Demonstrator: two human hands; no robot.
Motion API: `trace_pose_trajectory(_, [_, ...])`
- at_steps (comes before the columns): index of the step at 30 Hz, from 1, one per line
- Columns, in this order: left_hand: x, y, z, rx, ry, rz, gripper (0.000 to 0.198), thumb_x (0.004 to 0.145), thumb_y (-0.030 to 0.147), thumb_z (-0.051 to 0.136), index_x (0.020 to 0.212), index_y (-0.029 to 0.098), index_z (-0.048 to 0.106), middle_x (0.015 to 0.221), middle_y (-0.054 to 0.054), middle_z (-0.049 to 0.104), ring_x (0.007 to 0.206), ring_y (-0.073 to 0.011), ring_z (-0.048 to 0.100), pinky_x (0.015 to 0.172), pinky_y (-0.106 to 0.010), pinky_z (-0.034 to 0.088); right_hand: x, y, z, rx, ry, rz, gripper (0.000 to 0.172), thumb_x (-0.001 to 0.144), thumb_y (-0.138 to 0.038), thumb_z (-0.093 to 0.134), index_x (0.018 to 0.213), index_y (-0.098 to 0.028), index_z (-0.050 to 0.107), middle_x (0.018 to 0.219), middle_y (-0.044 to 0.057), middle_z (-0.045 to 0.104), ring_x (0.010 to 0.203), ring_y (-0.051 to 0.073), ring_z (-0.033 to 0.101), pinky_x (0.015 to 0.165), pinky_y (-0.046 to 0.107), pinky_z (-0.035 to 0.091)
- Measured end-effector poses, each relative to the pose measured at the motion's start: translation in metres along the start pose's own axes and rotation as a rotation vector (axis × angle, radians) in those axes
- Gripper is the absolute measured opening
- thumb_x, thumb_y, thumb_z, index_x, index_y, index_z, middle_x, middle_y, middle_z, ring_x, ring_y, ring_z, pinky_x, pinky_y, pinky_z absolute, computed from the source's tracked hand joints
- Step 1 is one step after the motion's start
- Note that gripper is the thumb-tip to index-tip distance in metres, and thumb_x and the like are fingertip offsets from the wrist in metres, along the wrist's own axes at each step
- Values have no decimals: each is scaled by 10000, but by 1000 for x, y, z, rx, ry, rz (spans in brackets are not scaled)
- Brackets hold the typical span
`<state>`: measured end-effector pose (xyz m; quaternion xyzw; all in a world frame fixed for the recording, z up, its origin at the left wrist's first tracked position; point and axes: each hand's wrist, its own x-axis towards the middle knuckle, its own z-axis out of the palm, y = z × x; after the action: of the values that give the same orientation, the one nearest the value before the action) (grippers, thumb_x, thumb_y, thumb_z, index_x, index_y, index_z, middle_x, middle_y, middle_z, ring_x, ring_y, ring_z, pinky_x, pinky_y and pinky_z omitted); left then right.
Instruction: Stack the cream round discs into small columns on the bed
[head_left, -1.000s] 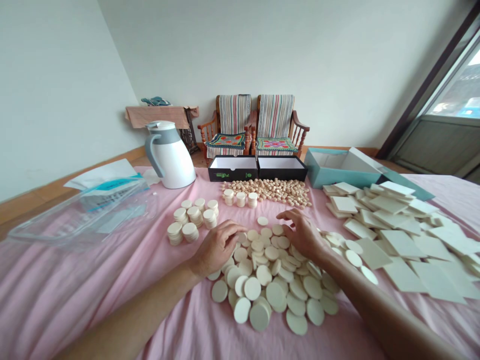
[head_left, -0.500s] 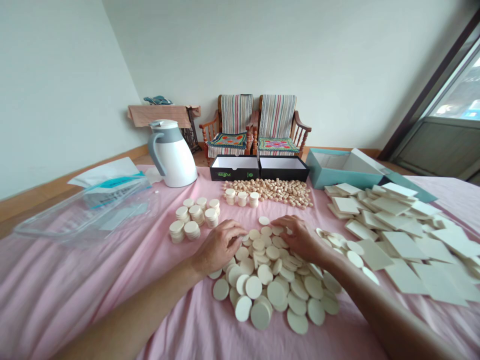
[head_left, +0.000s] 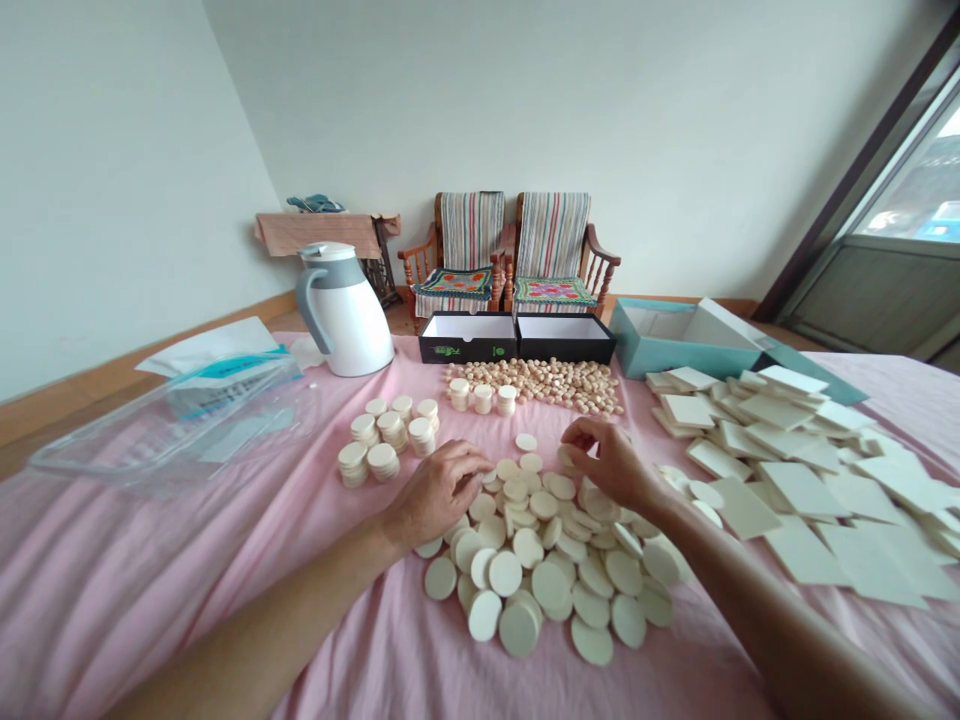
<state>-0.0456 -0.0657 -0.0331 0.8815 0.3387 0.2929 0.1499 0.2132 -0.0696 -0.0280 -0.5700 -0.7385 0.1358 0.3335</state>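
A heap of round, cream-coloured wooden discs [head_left: 551, 585] lies in front of me. My right hand [head_left: 611, 462] is above its far right side, thumb and forefinger pinched on one wooden disc [head_left: 566, 457]. At the heap's far left edge rests my left hand [head_left: 442, 490], palm down, its fingers curled together. Its fingertips touch the outer discs; whether one is held between them is hidden. A single loose disc [head_left: 526, 441] lies flat beyond the heap, between the hands. Several neat stacks of discs [head_left: 392, 430] stand left of it, and a row of three stacks [head_left: 483, 399] farther back.
Small wooden beads [head_left: 559, 382] lie spread before two black boxes [head_left: 466, 348]. Square cream tiles [head_left: 795, 470] are piled at right, by a blue-green box [head_left: 675, 345]. A white-and-grey jug [head_left: 352, 320] and clear plastic tray [head_left: 97, 450] stand at left on the pink cloth [head_left: 300, 600].
My right hand has shifted slightly right and lifted, its thumb and forefinger now pinching a disc. The left hand stays in place.
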Motion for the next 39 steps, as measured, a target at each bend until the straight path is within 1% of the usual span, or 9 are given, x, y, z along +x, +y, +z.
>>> trace_pose_trajectory(4, [0, 0, 0, 6, 5, 6, 248, 835, 91, 464, 981, 181, 644, 962, -55, 629, 927, -161, 569, 831, -308, 470, 2, 10, -2, -46, 128, 123, 66, 715, -190, 506, 741, -184, 566, 691, 13, 626, 629, 135, 558, 581, 240, 406])
trace_pose_trajectory(8, [0, 0, 0, -1, 5, 9, 256, 831, 80, 468, 985, 187, 643, 967, -49, 628, 933, -158, 568, 841, -305, 468, 1, 22, -3, -232, 140, 149, 151, 712, -149, 468, 796, -182, 590, 737, 34, 644, 662, 154, 566, 592, 252, 396])
trace_pose_trajectory(11, [0, 0, 0, -5, 10, 11, 257, 833, 79, 466, 982, 188, 645, 963, -47, 628, 938, -157, 568, 847, -304, 467, 1, 33, -1, -229, 76, 74, 292, 679, -67, 434, 873, -169, 627, 850, 61, 674, 753, 170, 592, 674, 274, 431])
trace_pose_trajectory(15, [0, 0, -1, 1, 1, 9, 245, 838, 93, 469, 978, 187, 647, 955, -47, 630, 931, -159, 571, 843, -309, 468, 2, 45, 7, -139, -1, -92, 552, 621, 13, 385, 1086, -162, 626, 1071, 82, 659, 992, 200, 574, 866, 338, 428])
trace_pose_trajectory(17, [0, 1, -1, 5, -10, 4, 243, 842, 100, 468, 983, 188, 646, 963, -44, 629, 937, -157, 571, 849, -308, 466, 2, 49, 9, -113, -56, -129, 587, 608, 21, 380, 1102, -171, 632, 1087, 76, 657, 1020, 208, 565, 895, 362, 420])
trace_pose_trajectory(26, [0, 1, -2, -10, -1, 13, 262, 833, 94, 468, 989, 193, 654, 983, -56, 633, 939, -162, 574, 858, -314, 474, 8, 51, -1, -121, -85, -53, 361, 703, -127, 501, 1016, -160, 679, 978, 94, 668, 881, 203, 597, 778, 311, 464])
trace_pose_trajectory(30, [-1, 1, -3, -12, 6, 26, 253, 840, 111, 473, 995, 194, 656, 979, -58, 635, 935, -164, 574, 850, -315, 478, 10, 50, -1, -200, -101, -30, 331, 675, -139, 521, 961, -165, 686, 904, 73, 672, 802, 185, 588, 728, 284, 449])
trace_pose_trajectory(34, [-2, -1, -2, -22, 9, 35, 258, 831, 105, 485, 1005, 195, 653, 972, -58, 635, 931, -169, 569, 838, -315, 478, 20, 37, 0, -330, -92, 2, 258, 630, -134, 531, 844, -152, 674, 812, 63, 660, 753, 175, 574, 676, 257, 412])
trace_pose_trajectory(39, [-2, -3, -1, -21, -13, 37, 264, 833, 102, 481, 1022, 192, 643, 982, -58, 627, 940, -174, 560, 847, -322, 468, 49, 11, 9, -344, 8, -22, 192, 705, -210, 512, 826, -161, 653, 789, 54, 646, 729, 157, 560, 647, 240, 383])
